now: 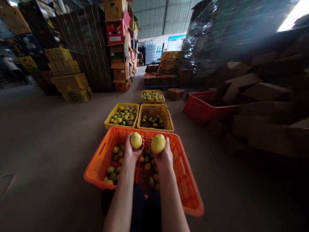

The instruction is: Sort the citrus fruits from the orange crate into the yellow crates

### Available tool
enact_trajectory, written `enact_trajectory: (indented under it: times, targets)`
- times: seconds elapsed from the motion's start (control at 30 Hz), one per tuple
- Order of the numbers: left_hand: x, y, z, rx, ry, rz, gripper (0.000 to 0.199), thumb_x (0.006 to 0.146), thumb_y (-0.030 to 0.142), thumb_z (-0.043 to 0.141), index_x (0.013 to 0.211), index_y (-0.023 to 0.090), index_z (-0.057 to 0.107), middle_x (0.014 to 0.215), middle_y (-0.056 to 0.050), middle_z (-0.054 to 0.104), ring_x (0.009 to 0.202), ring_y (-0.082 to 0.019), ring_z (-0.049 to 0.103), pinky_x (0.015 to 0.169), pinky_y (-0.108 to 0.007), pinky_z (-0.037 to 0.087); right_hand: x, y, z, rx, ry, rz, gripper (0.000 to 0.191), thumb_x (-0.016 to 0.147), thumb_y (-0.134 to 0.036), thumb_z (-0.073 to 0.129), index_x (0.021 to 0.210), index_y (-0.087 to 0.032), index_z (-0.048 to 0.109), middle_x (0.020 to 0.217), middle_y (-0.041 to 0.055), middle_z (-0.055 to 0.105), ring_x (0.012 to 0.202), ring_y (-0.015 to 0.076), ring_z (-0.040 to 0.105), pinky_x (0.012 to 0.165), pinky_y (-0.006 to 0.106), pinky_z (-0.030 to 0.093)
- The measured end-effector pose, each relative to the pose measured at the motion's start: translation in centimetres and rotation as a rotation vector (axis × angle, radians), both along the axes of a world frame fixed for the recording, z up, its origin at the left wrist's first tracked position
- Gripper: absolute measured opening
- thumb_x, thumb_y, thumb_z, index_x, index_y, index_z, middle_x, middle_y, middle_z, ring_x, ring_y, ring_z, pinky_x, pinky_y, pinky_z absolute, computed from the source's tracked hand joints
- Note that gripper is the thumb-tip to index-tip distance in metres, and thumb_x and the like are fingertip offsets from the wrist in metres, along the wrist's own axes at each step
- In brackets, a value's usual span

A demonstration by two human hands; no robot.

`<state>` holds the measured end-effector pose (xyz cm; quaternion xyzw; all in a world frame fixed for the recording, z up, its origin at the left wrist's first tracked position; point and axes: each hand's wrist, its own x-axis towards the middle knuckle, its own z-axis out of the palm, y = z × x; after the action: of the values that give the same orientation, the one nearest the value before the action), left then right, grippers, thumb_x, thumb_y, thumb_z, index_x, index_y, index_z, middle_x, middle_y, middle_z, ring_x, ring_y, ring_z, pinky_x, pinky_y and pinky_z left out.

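Over the large orange plastic crate (188,174), I hold up two pale yellow lemons side by side. My left hand (129,153) cups the smaller-looking lemon (136,140) from below, fingers curled round its underside. The other lemon (158,144), with a greenish top, rests in my right hand (165,158), whose thumb lies along its right side. Beneath my hands, loose green and yellow lemons (112,176) lie on the crate floor in scattered groups. My forearms hide part of the crate's near side and some of the fruit.
Beyond the orange crate stand a well-filled left yellow crate (107,120), a sparsely filled right yellow crate (167,116) and a rear yellow crate (153,102). A red crate (198,108) and cardboard pieces (260,112) lie right. Stacked yellow crates (70,82) and boxes (119,54) rise behind.
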<state>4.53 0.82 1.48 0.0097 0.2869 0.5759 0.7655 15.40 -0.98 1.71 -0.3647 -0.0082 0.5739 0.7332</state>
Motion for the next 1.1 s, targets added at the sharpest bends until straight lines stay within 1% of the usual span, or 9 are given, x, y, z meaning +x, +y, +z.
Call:
enact_trajectory:
  times: [0.17,0.27,0.4,0.5,0.6,0.77,0.87,1.0,1.1]
  targets:
    - [0.7,-0.8,0.4,-0.005,-0.005,0.151,0.024,0.087,0.033,0.042,0.086,0.016,0.059,0.071,-0.004,0.064,0.064,-0.015,0.063,0.054,-0.025,0.053,-1.0,-0.1,0.5,-0.017,-0.003,0.042,0.022,0.071,-0.038,0.065,0.075,-0.019,0.057,0.057,-0.0061,0.061,0.046,0.0092,0.056,0.045,0.02,0.049]
    - [1.7,-1.4,1.1,-0.031,0.037,0.114,0.026,0.083,0.04,0.05,0.079,0.015,0.058,0.065,-0.003,0.061,0.054,-0.013,0.06,0.045,-0.021,0.049,-0.8,-0.2,0.6,0.008,-0.009,0.144,0.019,0.069,-0.034,0.066,0.075,-0.018,0.057,0.056,-0.0047,0.061,0.045,0.0097,0.056,0.044,0.019,0.049]
    - [2.4,-1.7,1.0,-0.04,-0.014,0.073,0.031,0.079,0.044,0.052,0.077,0.013,0.059,0.061,-0.003,0.058,0.044,-0.011,0.053,0.035,-0.018,0.041,-0.1,0.3,-0.3,-0.023,-0.041,0.145,0.024,0.07,-0.04,0.065,0.071,-0.018,0.055,0.053,-0.0039,0.06,0.042,0.0103,0.055,0.042,0.021,0.048]
    - [2.4,-1.7,0.2,-0.087,-0.139,0.071,0.035,0.084,0.039,0.039,0.087,0.012,0.061,0.067,-0.008,0.062,0.053,-0.014,0.059,0.043,-0.021,0.048,0.3,1.0,-1.3,-0.123,0.014,0.139,0.024,0.075,-0.043,0.057,0.073,-0.019,0.054,0.054,-0.0028,0.062,0.045,0.0117,0.058,0.043,0.023,0.05]
    - [2.2,-1.5,-0.1,-0.083,-0.198,0.125,0.035,0.088,0.032,0.033,0.097,0.013,0.061,0.072,-0.008,0.063,0.068,-0.017,0.063,0.054,-0.025,0.053,0.5,1.1,-1.7,-0.179,0.026,0.038,0.019,0.076,-0.04,0.055,0.075,-0.021,0.053,0.052,-0.0063,0.059,0.044,0.0103,0.056,0.044,0.022,0.05]
    - [2.0,-1.3,0.9,-0.088,0.02,0.194,0.023,0.079,0.036,0.054,0.089,0.016,0.06,0.07,-0.003,0.061,0.06,-0.016,0.062,0.046,-0.023,0.05,0.4,0.2,-0.7,-0.094,-0.026,0.021,0.025,0.064,-0.038,0.067,0.08,-0.022,0.056,0.057,-0.0077,0.06,0.045,0.0091,0.055,0.041,0.02,0.047]
    - [2.2,-1.2,1.1,-0.066,0.052,0.238,0.021,0.074,0.036,0.06,0.083,0.016,0.058,0.07,-0.002,0.061,0.058,-0.013,0.06,0.048,-0.021,0.05,-0.9,0.2,-0.3,-0.088,0.001,0.067,0.026,0.064,-0.039,0.067,0.078,-0.02,0.057,0.055,-0.0056,0.059,0.045,0.0101,0.055,0.041,0.02,0.048]
    - [1.9,-0.7,0.4,-0.063,-0.022,0.256,0.026,0.084,0.038,0.045,0.085,0.017,0.059,0.072,-0.005,0.061,0.062,-0.014,0.061,0.051,-0.021,0.051,-3.1,1.2,-0.7,-0.102,0.172,0.122,0.026,0.077,-0.043,0.052,0.073,-0.017,0.057,0.058,0.0007,0.064,0.052,0.0129,0.061,0.052,0.024,0.055]
    - [1.1,-0.6,-0.1,-0.069,-0.092,0.259,0.031,0.088,0.033,0.035,0.094,0.016,0.06,0.074,-0.007,0.062,0.068,-0.016,0.062,0.055,-0.024,0.052,-3.5,1.8,-1.2,-0.146,0.226,0.152,0.028,0.081,-0.043,0.047,0.071,-0.019,0.056,0.055,0.0,0.062,0.051,0.0133,0.061,0.052,0.024,0.055]
